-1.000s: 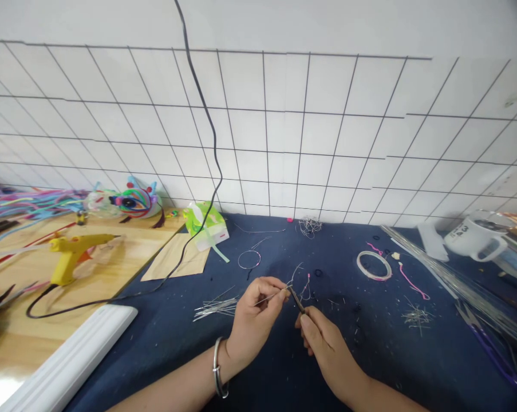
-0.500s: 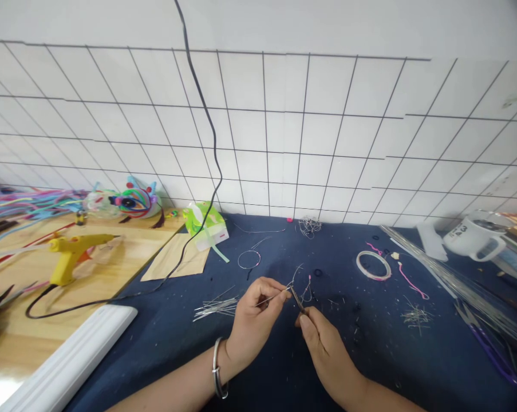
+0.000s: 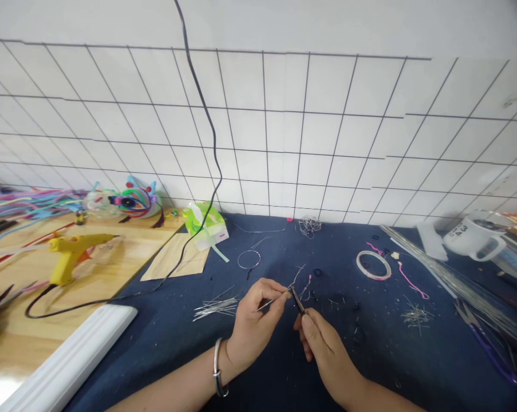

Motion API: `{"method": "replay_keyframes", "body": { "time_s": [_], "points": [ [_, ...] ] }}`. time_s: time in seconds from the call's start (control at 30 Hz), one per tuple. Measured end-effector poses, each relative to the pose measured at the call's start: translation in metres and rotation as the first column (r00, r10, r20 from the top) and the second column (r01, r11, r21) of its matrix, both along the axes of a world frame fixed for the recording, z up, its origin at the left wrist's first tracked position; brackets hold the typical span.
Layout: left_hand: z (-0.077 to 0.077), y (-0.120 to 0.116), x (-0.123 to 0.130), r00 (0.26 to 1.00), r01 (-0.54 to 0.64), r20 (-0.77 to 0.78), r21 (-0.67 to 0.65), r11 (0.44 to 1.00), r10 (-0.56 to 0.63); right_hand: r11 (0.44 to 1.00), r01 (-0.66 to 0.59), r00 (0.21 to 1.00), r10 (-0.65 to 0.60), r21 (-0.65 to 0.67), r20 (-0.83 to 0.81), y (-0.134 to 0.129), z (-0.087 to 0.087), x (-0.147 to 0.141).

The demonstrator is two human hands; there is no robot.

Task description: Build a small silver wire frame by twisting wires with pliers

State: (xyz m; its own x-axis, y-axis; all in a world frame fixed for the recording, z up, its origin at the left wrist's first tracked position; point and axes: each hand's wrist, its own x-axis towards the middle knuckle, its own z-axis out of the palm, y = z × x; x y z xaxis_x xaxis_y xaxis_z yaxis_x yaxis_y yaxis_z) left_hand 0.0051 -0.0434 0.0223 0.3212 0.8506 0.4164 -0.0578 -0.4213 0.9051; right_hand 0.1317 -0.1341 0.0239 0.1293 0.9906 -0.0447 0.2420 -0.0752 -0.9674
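My left hand (image 3: 260, 312) pinches a thin wire (image 3: 269, 302) between thumb and fingers. A slim, dark metal tool (image 3: 299, 303) is gripped by my right hand (image 3: 322, 343), its tip meeting the wire at my left fingertips. I cannot tell exactly what kind of tool it is. Just beyond lies a thin loop with a pink end (image 3: 310, 278). To the left of my left hand is a pile of straight silvery wires (image 3: 215, 307) on the dark blue cloth (image 3: 176, 343).
On the left are a yellow glue gun (image 3: 67, 254), a white bar (image 3: 69, 360) and a black cable (image 3: 215, 143). A tape roll (image 3: 373, 265), wire clippings (image 3: 417, 316), purple-handled scissors (image 3: 490, 349) and a white mug (image 3: 473, 237) are on the right.
The tool in my right hand has tilted slightly, and the lower fingers of that hand have loosened and show more. My left hand has barely moved.
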Motion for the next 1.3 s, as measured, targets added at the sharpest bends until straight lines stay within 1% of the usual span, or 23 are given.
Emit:
{"method": "replay_keyframes", "body": {
  "time_s": [0.07,0.23,0.3,0.37,0.53,0.63,0.77,0.9,1.0,1.17,1.3],
  "points": [
    [0.001,-0.001,0.0,1.0,-0.007,-0.005,-0.007,1.0,0.007,1.0,0.002,1.0,-0.002,-0.006,0.003,0.0,0.0,0.0],
    [0.004,-0.004,0.001,1.0,-0.012,0.018,-0.071,0.997,0.013,1.0,-0.002,1.0,0.002,0.009,0.009,-0.001,0.003,-0.001],
    [0.003,-0.004,0.001,1.0,-0.016,0.023,-0.072,0.997,0.018,1.0,-0.007,1.0,0.007,0.017,0.01,-0.001,0.003,-0.002],
    [0.002,-0.004,0.001,0.999,-0.029,0.02,-0.044,0.999,0.03,1.0,-0.008,1.0,0.008,0.017,0.007,-0.001,0.002,-0.002],
    [0.001,0.0,-0.001,0.999,-0.051,0.014,0.081,0.995,0.05,1.0,-0.007,1.0,0.007,-0.018,-0.024,-0.002,0.0,-0.002],
    [0.001,0.001,-0.002,0.999,-0.048,-0.007,0.102,0.994,0.048,1.0,-0.007,0.999,0.006,-0.019,-0.043,-0.003,0.0,-0.002],
    [0.001,-0.001,-0.001,0.999,-0.038,-0.022,0.043,0.998,0.039,1.0,-0.002,0.998,0.002,-0.002,-0.055,-0.002,0.002,-0.002],
    [0.002,-0.004,0.001,1.0,-0.027,0.006,-0.086,0.996,0.028,0.999,0.018,1.0,-0.017,0.034,-0.026,-0.001,0.001,-0.003],
    [0.005,-0.006,0.002,1.0,-0.017,0.015,-0.156,0.988,0.02,0.999,0.031,0.999,-0.03,0.03,-0.013,-0.001,0.0,-0.003],
    [0.011,-0.008,0.003,0.998,0.013,0.055,-0.216,0.976,-0.001,0.999,0.031,0.999,-0.031,0.017,-0.01,-0.002,0.0,-0.004],
    [0.012,-0.009,0.004,0.997,0.029,0.072,-0.243,0.97,-0.012,1.0,0.027,0.999,-0.027,0.014,-0.028,-0.002,0.0,-0.004]
  ]
}}
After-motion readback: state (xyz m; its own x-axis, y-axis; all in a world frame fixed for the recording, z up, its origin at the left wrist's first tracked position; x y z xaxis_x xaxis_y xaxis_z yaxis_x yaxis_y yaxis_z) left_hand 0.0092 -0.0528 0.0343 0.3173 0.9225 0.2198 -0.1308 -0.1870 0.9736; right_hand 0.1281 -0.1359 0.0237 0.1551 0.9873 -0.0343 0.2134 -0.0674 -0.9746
